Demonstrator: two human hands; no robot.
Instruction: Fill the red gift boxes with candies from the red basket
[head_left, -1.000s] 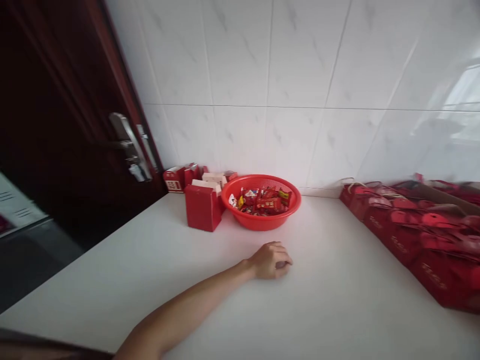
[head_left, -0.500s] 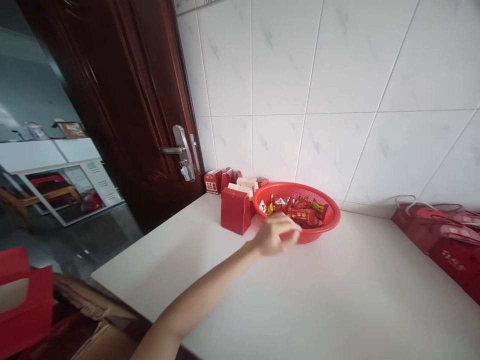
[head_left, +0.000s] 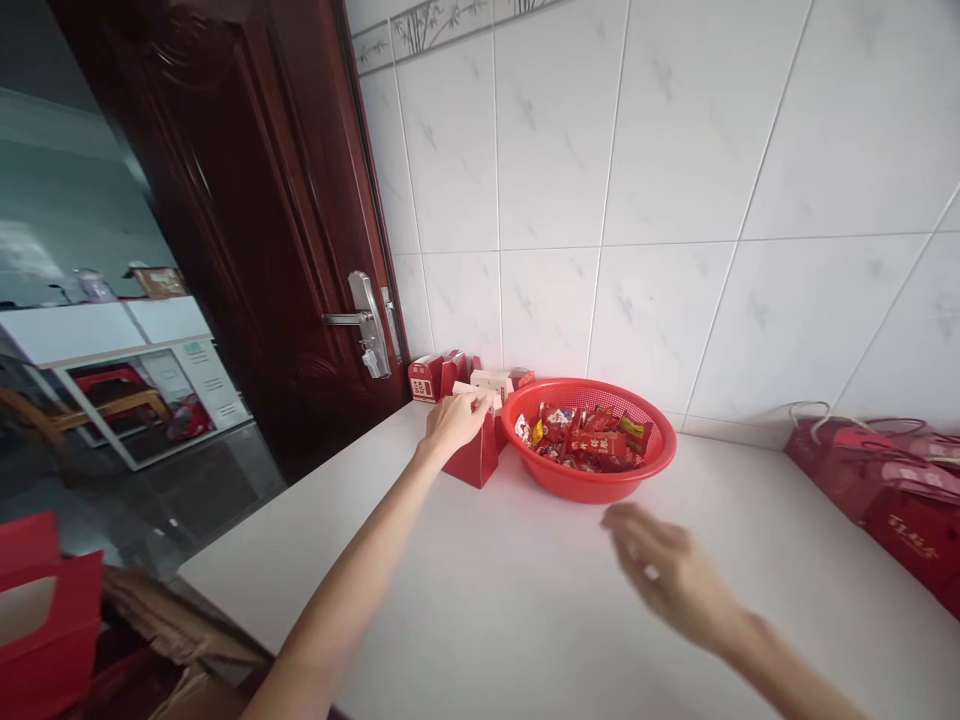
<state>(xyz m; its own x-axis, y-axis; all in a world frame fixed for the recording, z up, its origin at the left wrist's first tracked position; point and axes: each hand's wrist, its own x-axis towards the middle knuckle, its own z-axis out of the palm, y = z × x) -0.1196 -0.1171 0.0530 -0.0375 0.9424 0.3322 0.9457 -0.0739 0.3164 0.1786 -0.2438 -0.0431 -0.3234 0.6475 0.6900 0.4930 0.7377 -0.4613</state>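
My left hand (head_left: 454, 422) is at the top of a small red paper box (head_left: 480, 465), its fingers bent and closed on the upper edge. Much of the box's front is hidden behind the hand. Just right of it sits a red plastic basket (head_left: 581, 488), holding many wrapped sweets (head_left: 596, 442), mostly red with a few yellow and white. In front of the basket, over the white tabletop (head_left: 525, 600), hangs my right hand (head_left: 667, 575). Motion smears its fingers, which look curled; I cannot make out anything in them.
Several small red boxes (head_left: 425, 380) stand behind by the tiled wall (head_left: 547, 310). Red gift bags (head_left: 877, 490) lie at the right. A torn cardboard carton (head_left: 187, 640) with a red window box (head_left: 67, 630) is at lower left. A brown door (head_left: 292, 230) stands beyond the table.
My left hand has moved left from the basket's front rim to the red box. My right hand has come into view from the lower right. The view has shifted slightly.
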